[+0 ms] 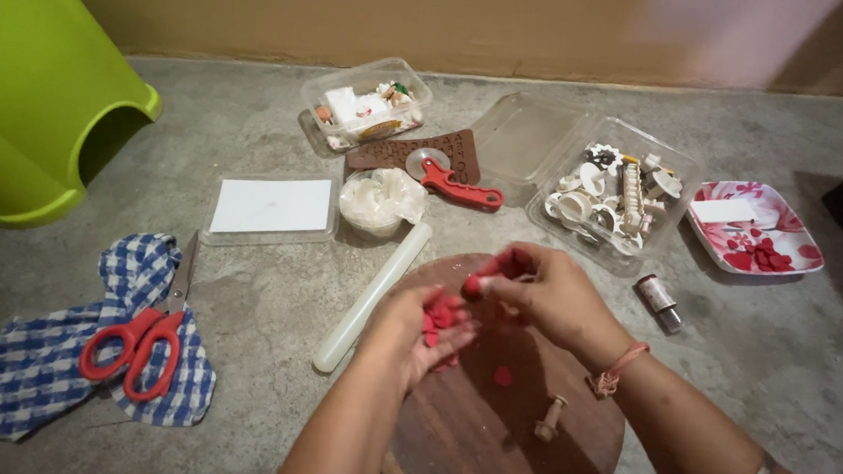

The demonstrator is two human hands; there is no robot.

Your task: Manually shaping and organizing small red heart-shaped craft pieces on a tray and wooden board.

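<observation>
Sitting on the grey concrete floor (285, 95), the round wooden board (489, 423) serves as reference. Largest item, a green plastic stool (35, 92), lies far to the board's upper left. A blue checked cloth (39, 371) lies left of the board, with red-handled scissors (152, 333) on it, blades pointing away from the person. A translucent rolling pin (372, 297) touches the board's left edge, long axis running diagonally from lower left to upper right. Beyond the board: a clear box of white cutters (616, 194), and further right a red-and-white square plate (758, 231). Above the board, left hand (414, 335) is cupped palm up, holding small red clay pieces (439, 317). Right hand (543, 296) pinches a red clay lump (497, 273) between the fingertips, its long axis pointing left toward the left hand. A small white plunger cutter (552, 419) lies on the board's near right part.
</observation>
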